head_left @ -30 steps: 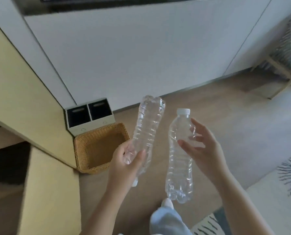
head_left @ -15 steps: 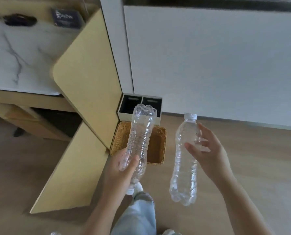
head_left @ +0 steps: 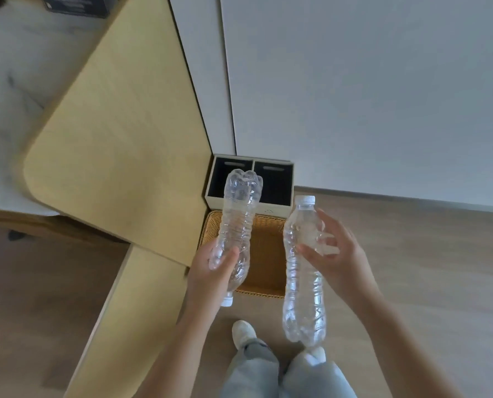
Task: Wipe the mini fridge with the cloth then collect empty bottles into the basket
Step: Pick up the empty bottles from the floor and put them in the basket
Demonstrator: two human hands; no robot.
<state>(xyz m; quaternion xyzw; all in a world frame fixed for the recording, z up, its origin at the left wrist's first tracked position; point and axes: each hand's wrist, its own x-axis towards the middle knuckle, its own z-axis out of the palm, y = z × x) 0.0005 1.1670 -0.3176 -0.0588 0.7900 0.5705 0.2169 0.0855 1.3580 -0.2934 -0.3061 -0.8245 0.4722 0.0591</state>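
Two clear bottles are held above the basket (head_left: pixel 264 254), one in each hand. The left hand (head_left: pixel 208 272) grips the inverted bottle (head_left: pixel 239 214) round its neck end, thumb across the front and fingers curled behind. Its white cap points down near the basket's near-left corner, and its base is up in front of the bin (head_left: pixel 274 209), which stands just behind the basket. The right hand (head_left: pixel 340 259) holds the upright bottle (head_left: pixel 302 282) round its upper part, thumb on the front, fingers showing through the plastic behind. This bottle hangs at the basket's right edge, cap on top, base down near a shoe (head_left: pixel 315 354). The bottles are apart, with the basket's open inside showing between them, and both look empty. The basket sits on the wood floor (head_left: pixel 412 254), its left side against a yellow panel (head_left: pixel 119 145), with a white wall (head_left: pixel 354 96) beyond the bin
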